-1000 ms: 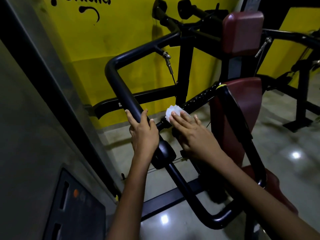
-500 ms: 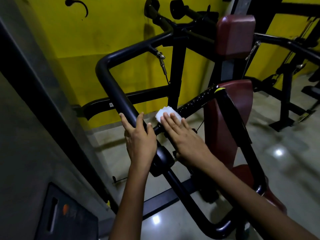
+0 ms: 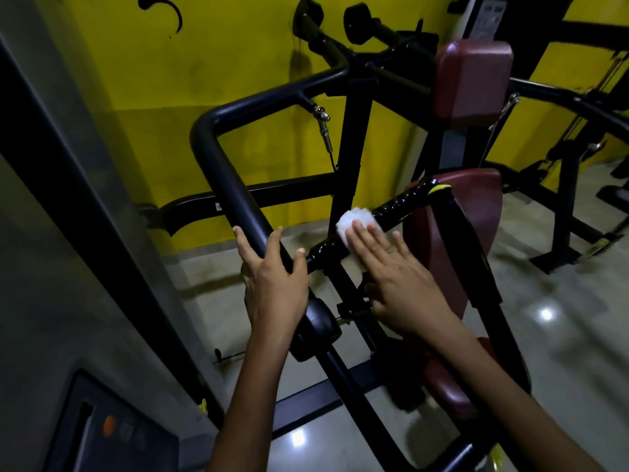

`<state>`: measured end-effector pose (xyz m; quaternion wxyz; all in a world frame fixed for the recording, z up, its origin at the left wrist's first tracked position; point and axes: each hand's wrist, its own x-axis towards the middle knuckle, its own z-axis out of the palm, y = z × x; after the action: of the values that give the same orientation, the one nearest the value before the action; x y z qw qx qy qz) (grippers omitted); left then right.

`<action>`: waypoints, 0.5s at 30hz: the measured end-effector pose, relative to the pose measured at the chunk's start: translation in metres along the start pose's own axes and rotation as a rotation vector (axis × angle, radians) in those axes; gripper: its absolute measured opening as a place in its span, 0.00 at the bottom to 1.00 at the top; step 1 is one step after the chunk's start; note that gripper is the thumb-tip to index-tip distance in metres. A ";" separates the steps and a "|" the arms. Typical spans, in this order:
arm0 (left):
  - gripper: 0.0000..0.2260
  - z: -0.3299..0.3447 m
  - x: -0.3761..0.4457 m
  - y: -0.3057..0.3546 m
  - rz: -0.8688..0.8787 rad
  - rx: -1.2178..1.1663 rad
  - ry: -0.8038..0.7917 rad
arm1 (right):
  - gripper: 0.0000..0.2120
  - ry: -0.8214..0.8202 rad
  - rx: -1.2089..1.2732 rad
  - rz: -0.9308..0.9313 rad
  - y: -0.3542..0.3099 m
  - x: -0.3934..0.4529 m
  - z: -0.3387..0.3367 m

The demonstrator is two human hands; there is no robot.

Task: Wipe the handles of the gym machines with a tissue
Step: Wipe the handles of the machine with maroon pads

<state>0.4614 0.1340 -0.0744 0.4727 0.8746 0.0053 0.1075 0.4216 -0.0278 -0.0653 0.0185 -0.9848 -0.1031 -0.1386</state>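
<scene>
The right hand [image 3: 401, 284] is the working grip: its fingers lie flat and straight, pressing a white tissue [image 3: 354, 221] onto the black ribbed handle [image 3: 394, 207]. The tissue peeks out past the fingertips. The handle's long way runs up and to the right from the hand, toward its yellow-marked end, so more handle waits that way. The right hand is the nearer one. The left hand [image 3: 272, 284] lies on the thick black bar [image 3: 235, 195] just beside it, fingers mostly straight, thumb on the other side. Behind are dark red pads [image 3: 473, 80] and a yellow wall [image 3: 238, 56] with black paint marks. No writing can be read.
</scene>
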 end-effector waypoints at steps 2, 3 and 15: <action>0.21 0.000 -0.001 0.001 -0.006 0.002 -0.001 | 0.43 -0.016 0.008 0.011 0.003 0.005 -0.005; 0.21 0.000 -0.001 0.000 -0.001 0.002 0.001 | 0.43 -0.024 0.029 0.003 0.001 0.007 -0.005; 0.20 0.000 0.000 0.000 0.001 0.023 -0.048 | 0.38 -0.020 0.045 0.006 -0.003 0.018 -0.013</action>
<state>0.4613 0.1343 -0.0741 0.4624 0.8824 -0.0054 0.0867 0.4343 -0.0218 -0.0482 0.0403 -0.9857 -0.1035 -0.1264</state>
